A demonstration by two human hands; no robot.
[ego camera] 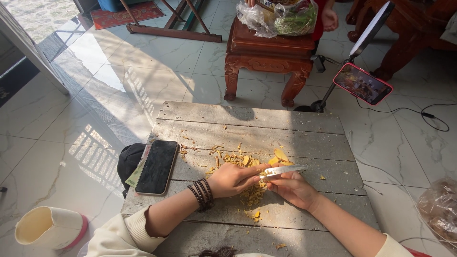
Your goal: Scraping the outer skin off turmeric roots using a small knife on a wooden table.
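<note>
My left hand (234, 179), with dark bead bracelets on the wrist, grips the handle of a knife whose shiny blade (284, 170) points right over a grey wooden board table (247, 119). My right hand (291, 188) sits just under the blade, fingers curled around a small yellow piece that I can barely see. Yellow peelings and scraps (243, 162) lie in a heap on the board around and below both hands.
A black phone (157, 166) lies on the board's left, on a banknote. A dark cap (129, 159) hangs off the left edge. A cream cup (47, 227) stands on the floor. Beyond are a carved wooden table (266, 54) with plastic bags, another person's hand (329, 19), a phone on a stand (362, 84), and a bag (440, 209) at right.
</note>
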